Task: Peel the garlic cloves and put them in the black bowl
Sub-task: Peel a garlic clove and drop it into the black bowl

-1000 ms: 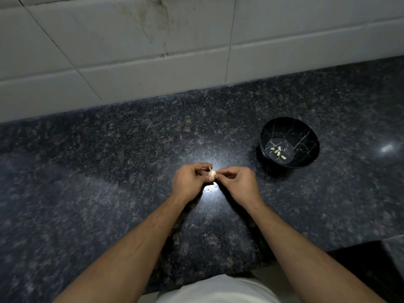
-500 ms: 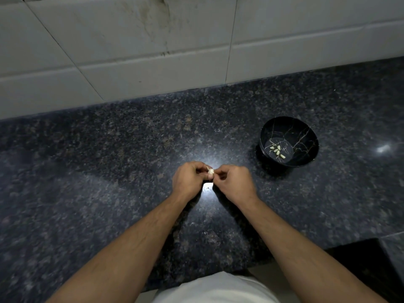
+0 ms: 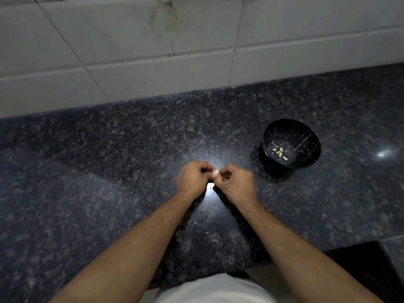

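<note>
Head view: I've got both hands together over the dark granite table [image 3: 109,171], the left hand [image 3: 192,179] and right hand [image 3: 235,185] each pinching one garlic clove [image 3: 216,171] between curled fingertips. The clove is too small and covered to tell its long axis. To the right, well apart, the black bowl [image 3: 306,136] holds several peeled cloves [image 3: 280,153].
</note>
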